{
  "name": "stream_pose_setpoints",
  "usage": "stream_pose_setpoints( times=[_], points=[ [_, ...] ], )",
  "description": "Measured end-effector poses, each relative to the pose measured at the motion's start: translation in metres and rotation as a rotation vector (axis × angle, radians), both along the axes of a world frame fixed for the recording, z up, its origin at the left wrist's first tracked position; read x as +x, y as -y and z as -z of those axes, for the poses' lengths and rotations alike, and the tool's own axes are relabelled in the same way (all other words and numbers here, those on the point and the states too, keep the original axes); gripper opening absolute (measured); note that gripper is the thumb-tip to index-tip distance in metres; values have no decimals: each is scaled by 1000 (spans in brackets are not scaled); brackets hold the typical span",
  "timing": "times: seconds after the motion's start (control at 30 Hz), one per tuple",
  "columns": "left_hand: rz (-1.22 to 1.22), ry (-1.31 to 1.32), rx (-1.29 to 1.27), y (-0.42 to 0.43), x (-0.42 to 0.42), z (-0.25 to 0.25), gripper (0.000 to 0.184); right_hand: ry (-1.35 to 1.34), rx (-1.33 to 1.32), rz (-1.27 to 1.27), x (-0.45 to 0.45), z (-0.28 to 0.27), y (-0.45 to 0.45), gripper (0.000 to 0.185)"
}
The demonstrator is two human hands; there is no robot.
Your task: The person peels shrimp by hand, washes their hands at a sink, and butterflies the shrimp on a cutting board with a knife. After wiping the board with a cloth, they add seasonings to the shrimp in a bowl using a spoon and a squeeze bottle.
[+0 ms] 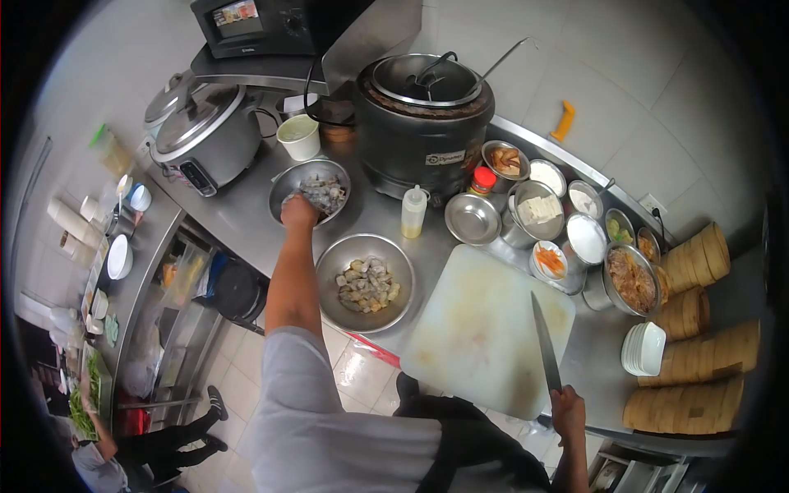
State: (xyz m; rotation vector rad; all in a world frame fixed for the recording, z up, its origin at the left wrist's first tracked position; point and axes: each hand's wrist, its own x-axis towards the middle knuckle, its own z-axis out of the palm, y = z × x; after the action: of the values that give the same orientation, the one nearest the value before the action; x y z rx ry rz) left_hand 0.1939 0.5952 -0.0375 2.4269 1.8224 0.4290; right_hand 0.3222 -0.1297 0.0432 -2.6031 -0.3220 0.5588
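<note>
My left hand [299,214] reaches over the near rim of a steel bowl [277,185] holding grey peeled shrimp [327,195]. Its fingers look drawn together at the edge of the shrimp, and what is in them is hidden. Closer to me, a second steel bowl [332,311] holds more raw shrimp [370,285]. My right hand [567,411] is wrapped round the handle of a large knife [546,343]. Its blade points away from me, over the right side of a stained white cutting board [468,329].
A squeeze bottle [413,215] and a black soup warmer [423,152] stand beyond the bowls. Ingredient containers [538,212], stacked white dishes [643,349] and bamboo steamers [690,361] line the right. Rice cookers [201,140] are at back left. Another person [123,452] handles greens lower left.
</note>
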Motion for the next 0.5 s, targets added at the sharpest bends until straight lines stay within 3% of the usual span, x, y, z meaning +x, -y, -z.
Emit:
stream_pose_setpoints(
  times=[0.03,0.17,0.23,0.27,0.33,0.37,0.43,0.47,0.5],
  points=[
    [-21,-23,24,4,2,-4,28,138,-93,-88,-1,1,0,22],
    [66,47,-29,9,1,-25,35,361,-8,-172,3,23,-5,19],
    [140,438,45,6,-2,-29,45,427,41,-239,12,39,-11,20],
    [144,436,55,11,-2,-36,45,420,31,-273,16,43,-15,23],
    [243,651,-88,48,2,-74,24,461,75,-309,30,69,-18,25],
    [249,649,-77,70,5,-87,24,501,107,-349,36,79,-14,26],
    [501,1058,-361,125,12,-99,16,655,104,-384,35,63,-26,29],
    [509,1018,-398,161,15,-104,15,807,85,-421,33,50,-35,32],
    [516,977,-438,202,19,-109,14,741,162,-436,33,32,-46,34]
  ],
)
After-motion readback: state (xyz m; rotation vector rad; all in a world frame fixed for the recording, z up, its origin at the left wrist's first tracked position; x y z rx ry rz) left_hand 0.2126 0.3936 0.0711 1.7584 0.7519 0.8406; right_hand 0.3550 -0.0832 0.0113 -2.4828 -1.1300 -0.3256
